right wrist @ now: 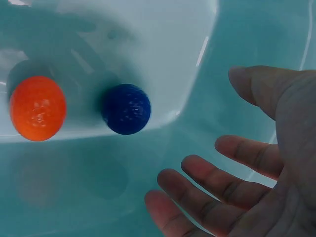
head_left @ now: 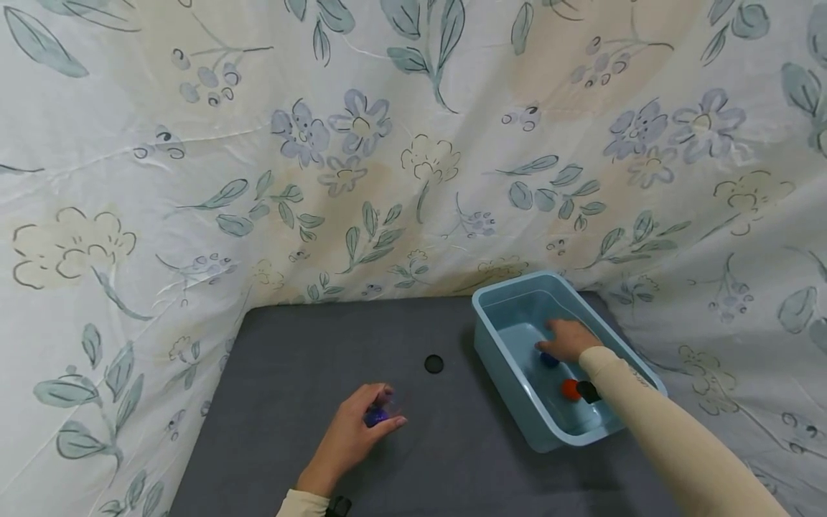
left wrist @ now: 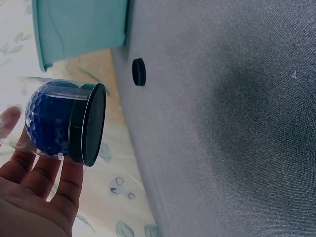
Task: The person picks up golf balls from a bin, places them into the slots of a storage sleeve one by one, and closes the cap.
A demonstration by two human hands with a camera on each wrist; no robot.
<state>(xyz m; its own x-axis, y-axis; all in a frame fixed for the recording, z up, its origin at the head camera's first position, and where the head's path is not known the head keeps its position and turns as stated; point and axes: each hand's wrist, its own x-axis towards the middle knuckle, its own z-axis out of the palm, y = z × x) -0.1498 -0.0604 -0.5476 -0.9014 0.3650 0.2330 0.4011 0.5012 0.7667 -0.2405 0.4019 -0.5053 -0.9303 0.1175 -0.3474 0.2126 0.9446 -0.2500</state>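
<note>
My left hand (head_left: 352,431) grips a clear cylindrical container (left wrist: 79,123) above the grey table, fingers and thumb around its side. Inside it sits a dark blue dimpled golf ball (left wrist: 47,118), against the container's black end cap. My right hand (head_left: 568,340) reaches into a light blue plastic bin (head_left: 510,380), fingers spread and holding nothing. Close to those fingers, on the bin floor, lies another dark blue ball (right wrist: 126,109). An orange ball (right wrist: 38,108) rests beside it, a small gap between them.
A round black lid (head_left: 434,364) lies on the dark grey table (head_left: 310,352), between the left hand and the bin. The bin stands at the table's right side with tall walls. Floral cloth (head_left: 413,179) hangs behind and along both sides.
</note>
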